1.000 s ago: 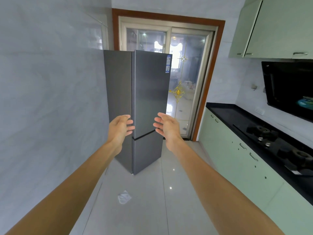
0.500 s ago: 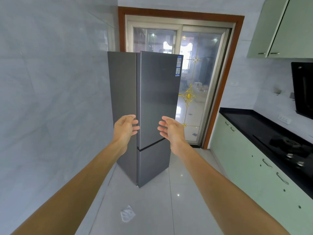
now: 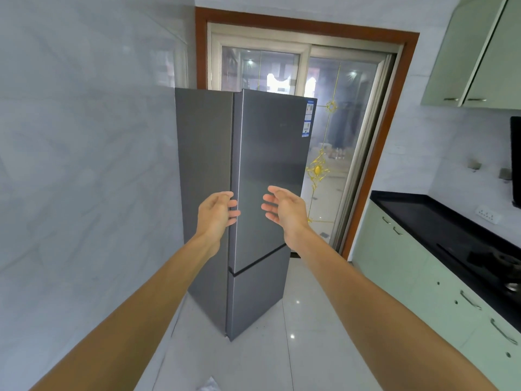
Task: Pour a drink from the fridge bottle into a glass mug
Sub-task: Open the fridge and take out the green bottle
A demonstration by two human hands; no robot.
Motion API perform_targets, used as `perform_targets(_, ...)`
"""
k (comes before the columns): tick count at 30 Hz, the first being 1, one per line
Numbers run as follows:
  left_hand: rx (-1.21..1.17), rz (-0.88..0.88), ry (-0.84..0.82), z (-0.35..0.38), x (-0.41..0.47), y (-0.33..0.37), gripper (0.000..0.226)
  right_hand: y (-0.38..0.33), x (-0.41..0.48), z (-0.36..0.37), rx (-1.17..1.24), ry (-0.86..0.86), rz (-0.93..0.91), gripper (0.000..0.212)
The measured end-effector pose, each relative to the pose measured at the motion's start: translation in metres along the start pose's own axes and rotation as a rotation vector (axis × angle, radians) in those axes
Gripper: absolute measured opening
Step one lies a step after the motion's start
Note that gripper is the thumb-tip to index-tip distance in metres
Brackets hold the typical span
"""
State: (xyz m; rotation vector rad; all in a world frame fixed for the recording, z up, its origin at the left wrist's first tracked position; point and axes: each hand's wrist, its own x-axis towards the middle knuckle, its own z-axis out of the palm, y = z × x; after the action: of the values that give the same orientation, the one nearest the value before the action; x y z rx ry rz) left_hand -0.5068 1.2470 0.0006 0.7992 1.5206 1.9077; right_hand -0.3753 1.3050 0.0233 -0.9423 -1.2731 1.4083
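Two empty hands are reaching forward.
The left hand (image 3: pixel 215 214) and right hand (image 3: pixel 284 210) are hovering, fingers loosely spread, holding nothing; beyond them one fridge (image 3: pixel 267 165) is standing, both its doors shut, one counter (image 3: pixel 423 210) off to their right.

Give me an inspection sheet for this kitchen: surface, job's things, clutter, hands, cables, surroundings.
Surface: black countertop on the right, gas hob set into it.
Job's things: grey fridge, both doors shut; no bottle or mug seen.
Clutter: white crumpled scrap on the floor at the bottom edge.
Hands: left hand and right hand open, empty, held up before the fridge.
Cables: nothing seen.
Surroundings: sliding glass door behind the fridge, pale green cabinets, wall socket.
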Motion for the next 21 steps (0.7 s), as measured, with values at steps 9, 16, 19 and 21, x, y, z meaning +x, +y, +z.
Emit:
perform_targets(9,-0.005,-0.041,0.001,0.042,0.094,-0.031,0.019,0.023,0.106,0.003,0.013,0.048,0.05,0.02)
perform_targets(16,0.052,-0.026,0.03,0.084,0.157,-0.052,0.019,0.028,0.187,-0.009,0.049,0.011,0.051,0.019)
perform_targets(19,0.066,-0.028,0.056,0.1,0.183,-0.058,0.02,0.031,0.22,-0.012,0.043,-0.014,0.073,0.017)
perform_targets(21,0.061,-0.027,0.076,0.109,0.2,-0.062,0.019,0.036,0.239,-0.01,0.035,-0.037,0.088,0.013)
